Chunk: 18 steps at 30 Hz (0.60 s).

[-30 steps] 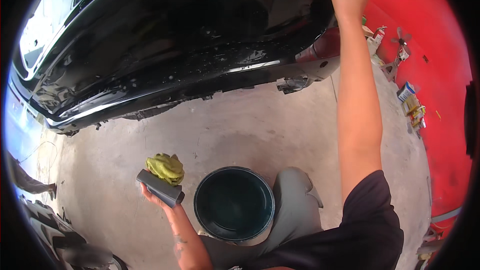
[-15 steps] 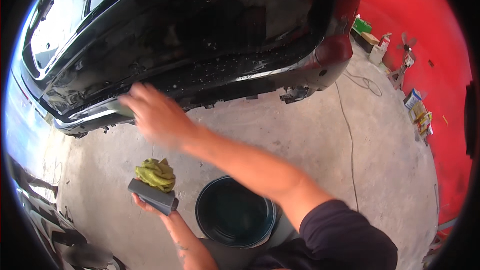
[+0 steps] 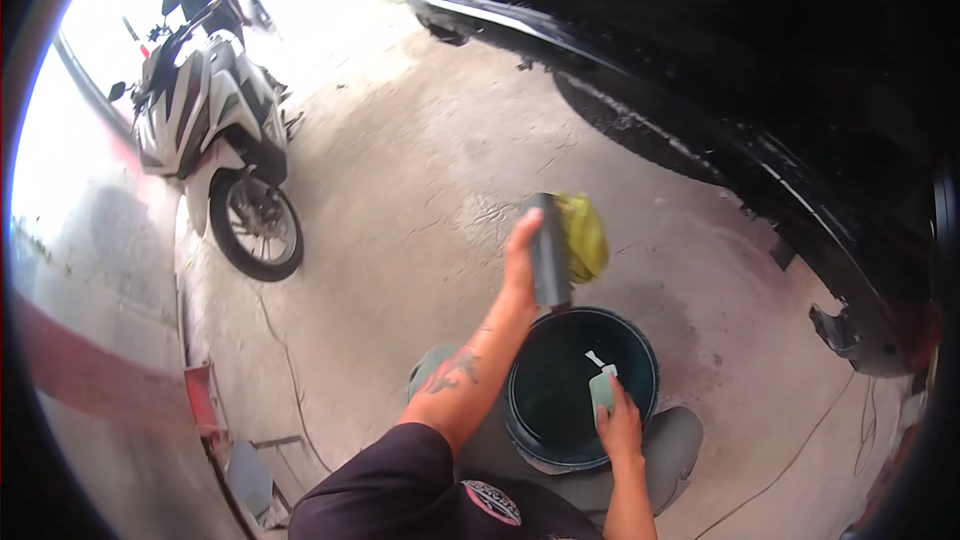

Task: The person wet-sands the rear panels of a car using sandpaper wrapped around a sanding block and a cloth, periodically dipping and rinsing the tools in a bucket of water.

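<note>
My left hand is closed around a long dark grey block, raised just beyond the tub. A crumpled yellow-green cloth is held against the block's far side. Lower down, my right hand grips a flat pale green pad over the round black tub, which stands between my knees. A small white streak shows in the tub beside the pad; I cannot tell whether it is water or a reflection. Dark liquid seems to fill the tub.
A glossy black car body spans the upper right, with a tyre beneath it. At the left stands a white and black scooter. A thin cable runs over the concrete floor; a metal frame sits lower left.
My view has swung left, bringing the scooter in. The right hand has come away from the car's lower edge to the tub. My left hand still holds the block and cloth.
</note>
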### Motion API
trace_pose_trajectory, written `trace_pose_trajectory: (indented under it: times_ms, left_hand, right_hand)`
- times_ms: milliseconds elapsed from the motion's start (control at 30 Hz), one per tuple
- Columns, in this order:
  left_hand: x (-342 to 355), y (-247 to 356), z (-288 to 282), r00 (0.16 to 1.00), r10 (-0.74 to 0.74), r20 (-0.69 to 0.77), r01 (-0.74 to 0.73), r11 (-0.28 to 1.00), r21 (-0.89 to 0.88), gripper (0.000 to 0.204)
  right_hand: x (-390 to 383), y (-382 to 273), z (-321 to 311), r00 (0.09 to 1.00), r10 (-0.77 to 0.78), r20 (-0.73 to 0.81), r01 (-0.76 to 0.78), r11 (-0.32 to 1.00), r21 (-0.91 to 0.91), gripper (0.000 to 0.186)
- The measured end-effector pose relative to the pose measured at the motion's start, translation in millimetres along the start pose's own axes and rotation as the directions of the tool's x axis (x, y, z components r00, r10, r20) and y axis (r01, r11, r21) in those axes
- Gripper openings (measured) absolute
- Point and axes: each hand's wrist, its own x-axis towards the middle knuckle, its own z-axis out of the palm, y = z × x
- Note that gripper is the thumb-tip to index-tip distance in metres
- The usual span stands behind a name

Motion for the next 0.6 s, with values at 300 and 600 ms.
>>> trace_pose_trajectory:
  times_ms: [300, 600]
  left_hand:
    - [-72, -98, 35, 0.831, -0.339, 0.441, 0.211, 0.926, 0.313, 0.047]
    - [-89, -81, 17, 0.889, -0.294, 0.352, 0.183, 0.930, 0.318, 0.042]
  right_hand:
    - [12, -2, -43, 0.813, 0.423, -0.400, -0.083, 0.764, 0.639, 0.015]
    - [36, -68, -40, 0.970, 0.186, -0.158, 0.056, 0.462, 0.885, 0.031]
